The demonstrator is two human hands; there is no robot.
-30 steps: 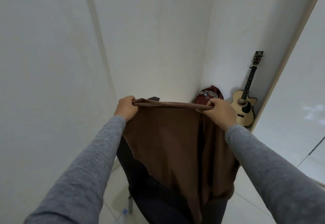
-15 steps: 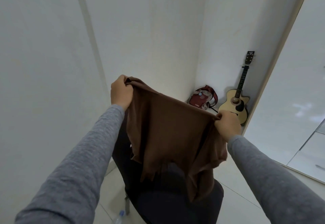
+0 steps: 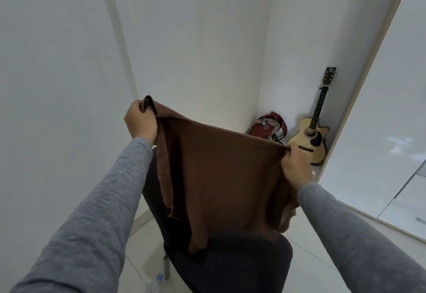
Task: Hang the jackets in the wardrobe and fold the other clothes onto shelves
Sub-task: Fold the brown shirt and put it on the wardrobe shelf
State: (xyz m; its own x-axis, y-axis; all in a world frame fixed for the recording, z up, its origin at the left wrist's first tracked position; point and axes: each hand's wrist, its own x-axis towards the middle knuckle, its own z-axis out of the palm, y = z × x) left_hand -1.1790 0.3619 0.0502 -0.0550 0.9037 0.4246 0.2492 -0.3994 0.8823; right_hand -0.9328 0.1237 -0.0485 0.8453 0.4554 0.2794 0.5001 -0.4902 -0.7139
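A brown garment [image 3: 221, 173] hangs spread out in front of me, held up by its top edge. My left hand [image 3: 139, 121] grips the upper left corner, raised higher. My right hand [image 3: 296, 166] pinches the upper right corner, lower down. The cloth slopes from left down to right, and its lower end hangs onto the dark chair [image 3: 235, 262] below. Both my arms are in grey sleeves. No wardrobe interior or shelf shows.
White walls close in on the left and ahead. In the far corner stand a small acoustic guitar [image 3: 311, 136] and a red bag [image 3: 268, 128]. A pale panel edge [image 3: 359, 90] runs diagonally on the right. A plastic bottle [image 3: 158, 281] lies on the tiled floor by the chair leg.
The garment's top edge went from level to tilted: my left hand rose and my right hand dropped and moved right. The cloth is spread wider, and the view has shifted slightly.
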